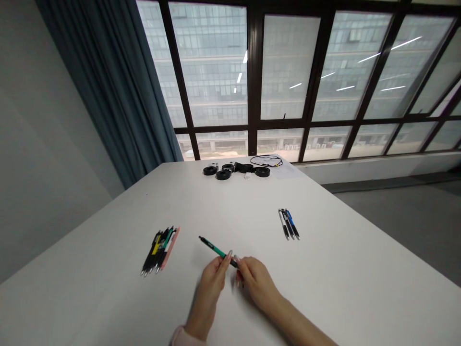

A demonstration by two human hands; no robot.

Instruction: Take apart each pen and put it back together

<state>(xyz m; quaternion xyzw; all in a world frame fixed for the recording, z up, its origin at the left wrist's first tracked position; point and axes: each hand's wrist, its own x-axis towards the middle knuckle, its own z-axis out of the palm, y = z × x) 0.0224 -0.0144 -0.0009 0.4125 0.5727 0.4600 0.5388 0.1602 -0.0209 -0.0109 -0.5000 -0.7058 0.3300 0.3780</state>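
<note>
A green pen (216, 249) with black ends is held slanted above the white table, its black top pointing to the far left. My left hand (213, 278) pinches its barrel between thumb and fingers. At the lower end, my right hand (256, 278) is closed around the tip, which its fingers partly hide. Left of my hands lies a row of several pens (158, 252), mostly black, with yellow, green, white and pink among them. To the right, three pens (288, 224) lie side by side: one white and black, one black, one blue.
The white table (118, 298) narrows toward the window. Black tape-like rolls (223, 175), a thin black cable (266, 160) and small white items lie at its far end. A blue curtain (118, 86) hangs at the left, by the wall.
</note>
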